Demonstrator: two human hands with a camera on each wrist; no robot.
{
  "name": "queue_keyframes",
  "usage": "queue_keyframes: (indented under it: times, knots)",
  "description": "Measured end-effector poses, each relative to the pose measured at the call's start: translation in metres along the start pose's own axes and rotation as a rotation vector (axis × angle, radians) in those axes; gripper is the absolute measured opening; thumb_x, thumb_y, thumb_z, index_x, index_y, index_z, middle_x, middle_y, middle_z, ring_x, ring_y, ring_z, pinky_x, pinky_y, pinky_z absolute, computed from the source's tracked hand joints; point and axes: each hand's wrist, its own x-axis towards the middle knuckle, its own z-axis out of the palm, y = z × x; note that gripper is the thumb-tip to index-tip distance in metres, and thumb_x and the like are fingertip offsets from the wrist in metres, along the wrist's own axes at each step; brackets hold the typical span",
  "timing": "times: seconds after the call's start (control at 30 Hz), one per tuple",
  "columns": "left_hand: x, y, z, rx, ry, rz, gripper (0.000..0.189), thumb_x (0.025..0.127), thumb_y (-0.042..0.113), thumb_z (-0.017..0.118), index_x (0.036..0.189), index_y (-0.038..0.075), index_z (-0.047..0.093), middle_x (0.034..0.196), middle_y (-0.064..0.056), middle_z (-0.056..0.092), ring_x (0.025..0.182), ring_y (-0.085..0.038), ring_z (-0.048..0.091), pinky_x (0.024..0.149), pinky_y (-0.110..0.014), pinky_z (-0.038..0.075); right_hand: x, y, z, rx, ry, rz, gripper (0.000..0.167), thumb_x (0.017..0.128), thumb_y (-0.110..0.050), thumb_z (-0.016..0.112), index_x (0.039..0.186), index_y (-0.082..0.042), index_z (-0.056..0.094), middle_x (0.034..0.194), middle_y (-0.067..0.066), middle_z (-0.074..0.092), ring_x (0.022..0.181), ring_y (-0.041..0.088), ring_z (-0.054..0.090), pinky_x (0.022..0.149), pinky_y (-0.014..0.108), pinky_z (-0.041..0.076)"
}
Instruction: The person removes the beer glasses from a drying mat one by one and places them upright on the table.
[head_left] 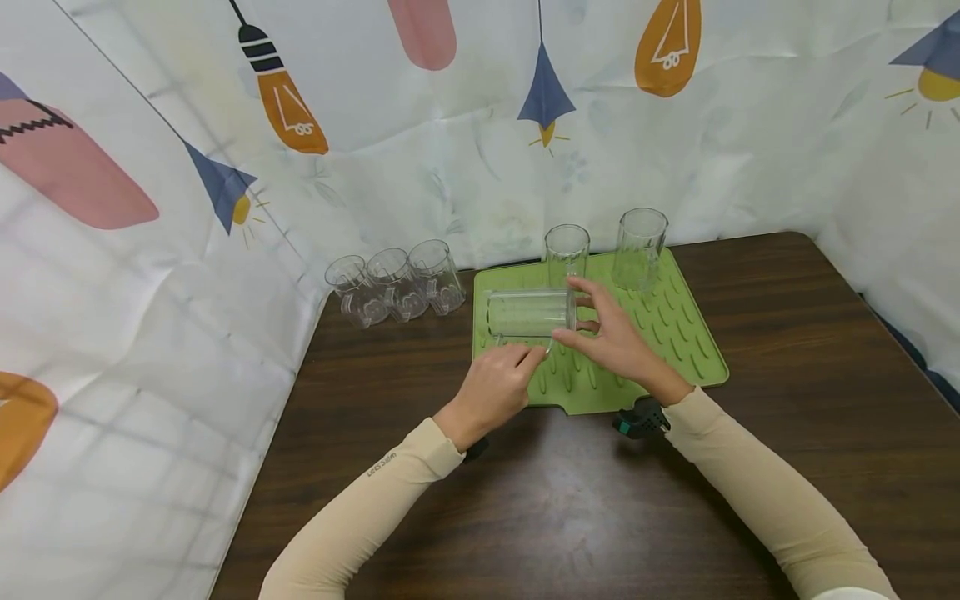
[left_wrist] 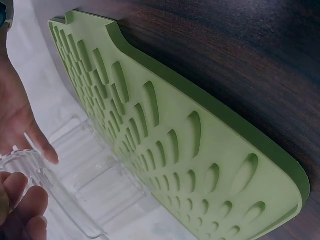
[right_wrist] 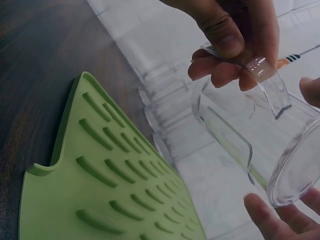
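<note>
A clear glass mug (head_left: 528, 313) lies sideways in the air over a green drying mat (head_left: 573, 392). My left hand (head_left: 497, 382) grips its handle (right_wrist: 267, 82), thumb on top and fingers curled beneath, as the right wrist view shows. At the mug's right end is my right hand (head_left: 617, 340), its thumb and fingers spread around the round glass end (right_wrist: 300, 167). Fingertips (right_wrist: 257, 205) of that hand are right at the edge of the glass. Two more glass mugs, one behind the held mug (head_left: 567, 246) and one farther right (head_left: 640, 250), stand upright on the mat.
Three glass mugs (head_left: 401, 287) stand in a row on the dark wooden table (head_left: 360, 392), left of the mat. A white patterned cloth (head_left: 465, 158) hangs behind the table and along its left and right sides.
</note>
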Motion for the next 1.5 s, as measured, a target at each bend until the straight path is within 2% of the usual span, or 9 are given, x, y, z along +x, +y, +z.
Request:
queue_keyframes:
  times: [0.27, 0.53, 0.63, 0.8, 0.97, 1.23, 1.5]
  knots:
    - [-0.002, 0.002, 0.0, 0.015, -0.026, 0.0, 0.036, 0.08, -0.009, 0.07, 0.112, 0.007, 0.073, 0.094, -0.004, 0.077, 0.082, -0.019, 0.075, 0.072, -0.031, 0.063, 0.003, 0.006, 0.005, 0.094, 0.014, -0.001, 0.074, 0.094, -0.017, 0.078, 0.156, -0.014, 0.039, 0.162, 0.016, 0.037, 0.144, 0.039, 0.046, 0.11, 0.053, 0.054]
    - [-0.001, 0.004, -0.002, 0.039, -0.06, 0.002, 0.04, 0.078, -0.008, 0.071, 0.115, 0.007, 0.072, 0.096, -0.004, 0.077, 0.085, -0.018, 0.075, 0.074, -0.031, 0.063, 0.004, 0.006, 0.004, 0.183, 0.018, 0.009, 0.071, 0.089, -0.005, 0.08, 0.151, -0.011, 0.045, 0.155, 0.015, 0.043, 0.138, 0.04, 0.051, 0.097, 0.027, 0.061]
    - [-0.001, 0.004, -0.003, 0.038, -0.078, -0.001, 0.043, 0.077, -0.008, 0.071, 0.117, 0.006, 0.072, 0.098, -0.004, 0.077, 0.087, -0.019, 0.075, 0.076, -0.031, 0.063, 0.003, 0.005, 0.004, 0.203, 0.021, 0.003, 0.071, 0.088, -0.004, 0.081, 0.15, -0.011, 0.045, 0.154, 0.016, 0.044, 0.137, 0.041, 0.051, 0.094, 0.022, 0.061]
    - [-0.001, 0.003, -0.006, 0.03, -0.093, 0.004, 0.045, 0.075, -0.007, 0.072, 0.118, 0.006, 0.072, 0.1, -0.005, 0.077, 0.089, -0.019, 0.075, 0.08, -0.032, 0.063, 0.003, 0.003, 0.004, 0.196, 0.034, -0.011, 0.071, 0.087, -0.003, 0.081, 0.149, -0.011, 0.046, 0.153, 0.015, 0.045, 0.137, 0.037, 0.052, 0.094, 0.02, 0.06]
    - [-0.001, 0.002, -0.008, 0.031, -0.098, 0.019, 0.042, 0.079, -0.005, 0.071, 0.119, 0.005, 0.071, 0.101, -0.006, 0.077, 0.09, -0.019, 0.075, 0.081, -0.032, 0.063, 0.003, 0.001, 0.004, 0.186, 0.043, -0.027, 0.07, 0.088, -0.003, 0.081, 0.148, -0.01, 0.046, 0.155, 0.015, 0.043, 0.138, 0.036, 0.051, 0.095, 0.019, 0.059]
    - [0.002, 0.0, -0.011, 0.066, -0.078, 0.035, 0.033, 0.087, -0.002, 0.064, 0.118, 0.007, 0.071, 0.1, -0.004, 0.078, 0.089, -0.018, 0.076, 0.077, -0.031, 0.062, 0.005, 0.0, 0.004, 0.198, 0.059, -0.042, 0.071, 0.088, -0.001, 0.08, 0.149, -0.005, 0.044, 0.154, 0.014, 0.043, 0.137, 0.034, 0.051, 0.094, 0.018, 0.059]
    - [0.003, -0.001, -0.013, 0.089, -0.063, 0.049, 0.033, 0.088, 0.0, 0.062, 0.119, 0.007, 0.072, 0.101, -0.004, 0.079, 0.088, -0.018, 0.076, 0.076, -0.031, 0.062, 0.004, -0.003, 0.003, 0.205, 0.074, -0.06, 0.07, 0.088, 0.001, 0.08, 0.149, -0.006, 0.045, 0.157, 0.015, 0.042, 0.138, 0.036, 0.05, 0.094, 0.016, 0.059]
